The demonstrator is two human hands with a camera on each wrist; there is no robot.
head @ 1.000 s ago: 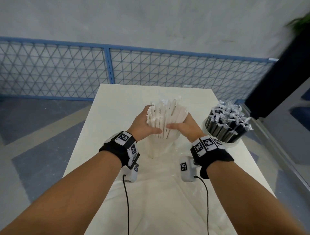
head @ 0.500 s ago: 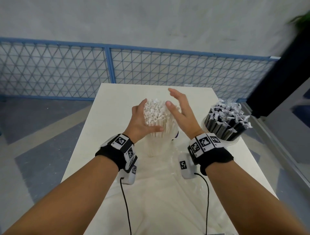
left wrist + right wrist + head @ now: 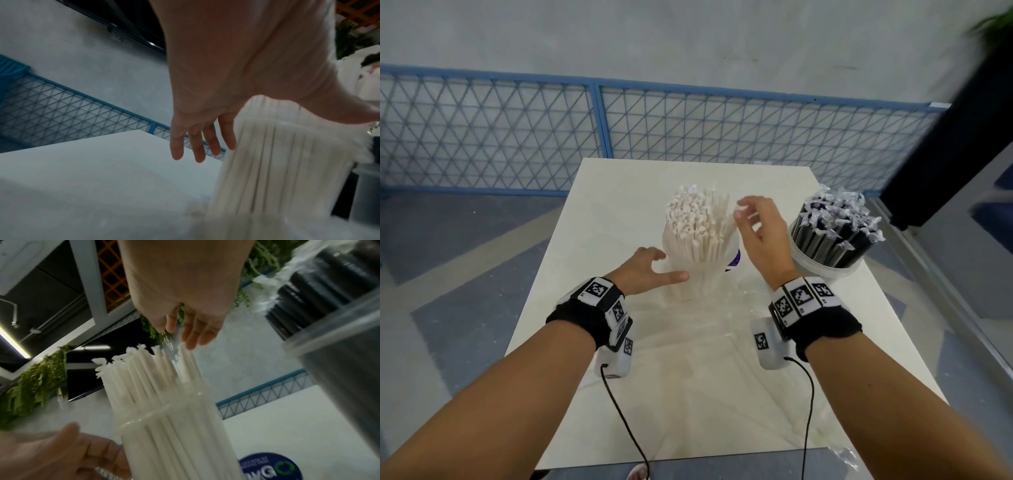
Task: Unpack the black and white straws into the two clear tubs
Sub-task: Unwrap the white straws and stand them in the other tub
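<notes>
Nearest on the pale rectangular table [image 3: 599, 212] lies a crumpled sheet of clear plastic wrapping [image 3: 722, 329]. Beyond it the left hand [image 3: 645, 270] spreads its relaxed fingers beside the clear round plastic tub [image 3: 726, 255] of white paper-wrapped straws [image 3: 698, 222], gripping nothing. The right hand [image 3: 763, 236] hovers higher, fingers loosely extended at the straw tops, holding none. Just right stands a second clear tub [image 3: 822, 270] full of black wrapped straws [image 3: 832, 226]. Behind runs a blue mesh fence [image 3: 517, 137].

Soft even light; wrist views dim, blurred.
</notes>
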